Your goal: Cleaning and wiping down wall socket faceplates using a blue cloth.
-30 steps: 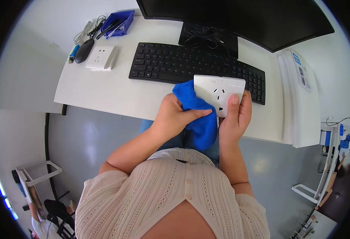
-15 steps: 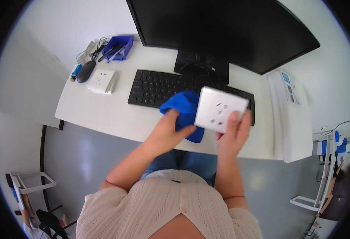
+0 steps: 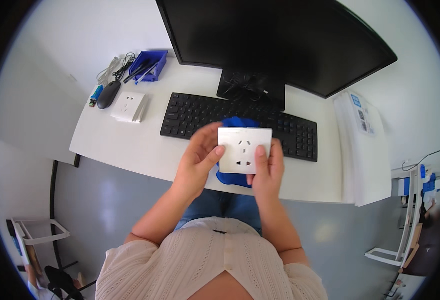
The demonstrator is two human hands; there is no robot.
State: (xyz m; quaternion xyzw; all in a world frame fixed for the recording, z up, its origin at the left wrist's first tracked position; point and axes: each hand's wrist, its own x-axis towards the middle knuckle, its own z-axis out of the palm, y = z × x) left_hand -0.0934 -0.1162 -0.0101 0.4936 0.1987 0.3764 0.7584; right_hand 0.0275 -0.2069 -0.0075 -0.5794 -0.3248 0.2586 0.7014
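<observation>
A square white wall socket point(image 3: 233, 150) is held upright over the front part of the desk, its slotted face turned toward me. My left hand point(image 3: 194, 162) grips its left edge, thumb on the front and fingers behind. On the opposite edge my right hand point(image 3: 268, 170) has its thumb pressed to the face and its fingers curled round the back. Behind the socket is a blue cloth point(image 3: 235, 180), showing above and below it; whether my left fingers also hold the cloth is hidden. A stack of similar white sockets point(image 3: 130, 106) lies on the desk at the left.
A black keyboard point(image 3: 190, 114) lies just beyond my hands, below a large monitor point(image 3: 280, 45). At the back left are a black mouse point(image 3: 109, 94), a blue bin point(image 3: 161, 64) with pens, and cables. A white stack point(image 3: 357, 155) stands at the desk's right end.
My right hand has brought the socket left and levelled it in front of the blue cloth. My left hand has moved from the cloth onto the socket's left edge.
</observation>
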